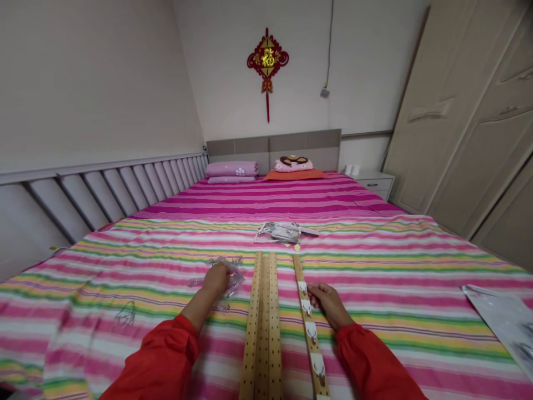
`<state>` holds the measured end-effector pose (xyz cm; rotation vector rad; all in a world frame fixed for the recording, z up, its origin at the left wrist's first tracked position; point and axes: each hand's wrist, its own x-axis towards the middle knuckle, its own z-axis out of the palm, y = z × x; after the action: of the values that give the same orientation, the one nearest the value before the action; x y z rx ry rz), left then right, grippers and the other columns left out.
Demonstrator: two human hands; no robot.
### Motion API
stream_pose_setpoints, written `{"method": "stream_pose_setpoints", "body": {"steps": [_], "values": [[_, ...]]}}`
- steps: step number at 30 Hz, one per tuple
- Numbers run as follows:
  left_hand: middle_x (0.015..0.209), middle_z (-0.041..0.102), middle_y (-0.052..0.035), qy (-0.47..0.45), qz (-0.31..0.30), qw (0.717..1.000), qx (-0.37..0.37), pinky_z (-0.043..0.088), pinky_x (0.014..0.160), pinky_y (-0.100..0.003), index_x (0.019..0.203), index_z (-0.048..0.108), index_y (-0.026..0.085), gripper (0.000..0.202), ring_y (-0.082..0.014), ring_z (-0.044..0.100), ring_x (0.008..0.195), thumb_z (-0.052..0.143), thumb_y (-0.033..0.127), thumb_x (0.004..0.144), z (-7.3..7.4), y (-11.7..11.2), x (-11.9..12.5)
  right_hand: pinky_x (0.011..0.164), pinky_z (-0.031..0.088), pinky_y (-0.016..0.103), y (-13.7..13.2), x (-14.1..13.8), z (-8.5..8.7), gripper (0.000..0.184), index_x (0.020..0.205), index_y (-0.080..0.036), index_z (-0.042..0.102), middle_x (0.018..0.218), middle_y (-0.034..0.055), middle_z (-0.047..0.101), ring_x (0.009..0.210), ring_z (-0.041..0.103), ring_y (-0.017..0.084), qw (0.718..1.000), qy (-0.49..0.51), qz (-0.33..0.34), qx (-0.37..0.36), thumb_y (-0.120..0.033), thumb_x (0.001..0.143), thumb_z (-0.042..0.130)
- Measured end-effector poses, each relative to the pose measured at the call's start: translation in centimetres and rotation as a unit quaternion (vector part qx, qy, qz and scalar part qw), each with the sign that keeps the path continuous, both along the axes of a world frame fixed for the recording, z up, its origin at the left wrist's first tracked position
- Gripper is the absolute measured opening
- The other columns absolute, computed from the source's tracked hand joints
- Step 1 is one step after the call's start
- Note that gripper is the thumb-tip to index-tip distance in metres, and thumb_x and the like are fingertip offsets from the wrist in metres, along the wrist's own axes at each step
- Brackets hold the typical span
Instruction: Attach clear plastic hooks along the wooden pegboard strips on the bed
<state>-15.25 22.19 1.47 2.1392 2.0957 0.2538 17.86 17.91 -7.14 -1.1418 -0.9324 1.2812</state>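
Observation:
My left hand [217, 278] is closed over a small clear plastic bag [235, 281] with shiny little pieces in and around it; its fingertips are mostly hidden. A narrow wooden strip [297, 268] lies lengthwise to the right, with several white hooks [311, 331] in a row along it. Thumb and fingers of my right hand [327, 300] are pinched together at the edge of the farthest white hook [302, 288]. Between my hands lie several long wooden strips with small holes [273, 322], side by side.
Beyond the strips lies a clear packet [280, 231] of parts. Another plastic packet [499, 316] rests at the right edge. A thin wire-like piece [126, 314] is on the striped sheet [166, 250] at left. Folded bedding [232, 169] sits by the headboard [239, 147]; a railing [104, 191] borders the left.

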Motion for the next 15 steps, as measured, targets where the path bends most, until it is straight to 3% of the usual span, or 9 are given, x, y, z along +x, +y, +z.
{"method": "stream_pose_setpoints", "body": {"steps": [5, 9, 12, 14, 15], "values": [[0.074, 0.063, -0.0073, -0.054, 0.041, 0.997, 0.029, 0.04, 0.074, -0.028, 0.058, 0.061, 0.015, 0.02, -0.0205, 0.059, 0.084, 0.052, 0.012, 0.076, 0.7, 0.3, -0.7, 0.039, 0.03, 0.021, 0.1, 0.0, -0.1, 0.032, 0.053, -0.018, 0.059, 0.038, -0.003, 0.054, 0.035, 0.043, 0.008, 1.0, 0.003, 0.0, -0.005, -0.044, 0.059, 0.075], [0.054, 0.053, -0.0012, -0.138, 0.091, 0.986, 0.03, 0.038, 0.059, -0.024, 0.052, 0.052, 0.017, 0.025, -0.0168, 0.057, 0.065, 0.05, 0.014, 0.077, 1.8, 0.2, -1.4, 0.039, 0.029, 0.021, 0.1, 0.0, -0.1, 0.03, 0.052, -0.017, 0.059, 0.038, -0.0032, 0.054, 0.035, 0.043, 0.007, 1.0, 0.007, 0.001, -0.007, -0.042, 0.06, 0.075], [0.049, 0.051, 0.0014, -0.215, 0.1, 0.971, 0.022, 0.037, 0.05, -0.022, 0.057, 0.052, 0.017, 0.031, -0.0126, 0.053, 0.05, 0.044, 0.024, 0.085, 2.6, -0.6, -1.3, 0.039, 0.029, 0.021, 0.0, 0.0, -0.1, 0.029, 0.053, -0.017, 0.06, 0.038, -0.0032, 0.054, 0.035, 0.043, 0.007, 1.0, 0.011, 0.002, -0.005, -0.041, 0.06, 0.074], [0.052, 0.055, 0.0013, -0.342, 0.114, 0.933, 0.0, 0.038, 0.045, -0.02, 0.066, 0.055, 0.015, 0.029, -0.01, 0.051, 0.045, 0.044, 0.029, 0.088, 3.1, -1.3, -0.6, 0.039, 0.029, 0.021, 0.0, 0.0, 0.0, 0.029, 0.053, -0.017, 0.059, 0.037, -0.0031, 0.054, 0.035, 0.043, 0.007, 1.0, 0.012, 0.001, -0.004, -0.041, 0.061, 0.073], [0.054, 0.059, 0.0006, -0.431, 0.131, 0.892, -0.02, 0.039, 0.044, -0.019, 0.07, 0.057, 0.015, 0.024, -0.009, 0.052, 0.044, 0.046, 0.028, 0.087, 3.3, -1.7, 0.0, 0.039, 0.029, 0.021, 0.0, 0.0, 0.0, 0.029, 0.052, -0.017, 0.059, 0.037, -0.003, 0.053, 0.035, 0.043, 0.007, 1.0, 0.012, 0.0, -0.004, -0.041, 0.061, 0.073]]}}
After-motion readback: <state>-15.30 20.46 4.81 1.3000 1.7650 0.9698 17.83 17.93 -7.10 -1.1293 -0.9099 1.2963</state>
